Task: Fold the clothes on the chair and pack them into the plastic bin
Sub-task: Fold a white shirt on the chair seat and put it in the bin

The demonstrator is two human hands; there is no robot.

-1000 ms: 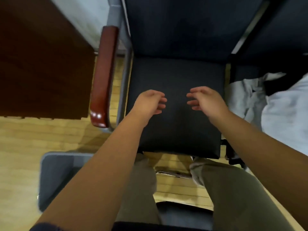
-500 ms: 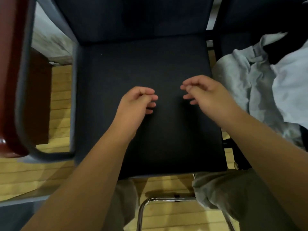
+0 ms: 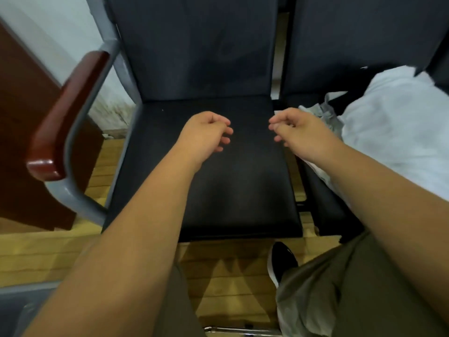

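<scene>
- Head view looks down on a black chair seat [image 3: 238,186] with nothing lying on it. The left hand [image 3: 206,132] and right hand [image 3: 296,132] hover just above it, near each other, fingers loosely curled and holding nothing.
- The clothes [image 3: 398,132] are a pale heap with a grey garment [image 3: 325,113] at its near edge. They lie on the neighbouring chair [image 3: 328,210] to the person's right. The right wrist is just beside the grey piece, not gripping it.
- To my eye no fold has begun: no garment is in hand, and the bare seat looks meant as the folding surface.
- The next move calls for the right hand to reach sideways and pinch one garment free of the heap. Both hands then spread it flat on the seat.
- A grey shape [image 3: 14,302] in the lower left corner may be the plastic bin; too little shows to be sure.
- Around them are a red-brown armrest [image 3: 65,113] on a grey frame, a dark wooden cabinet [image 3: 21,142] by the pale wall [image 3: 48,32], a plank floor [image 3: 230,276] and a black shoe [image 3: 281,261].
</scene>
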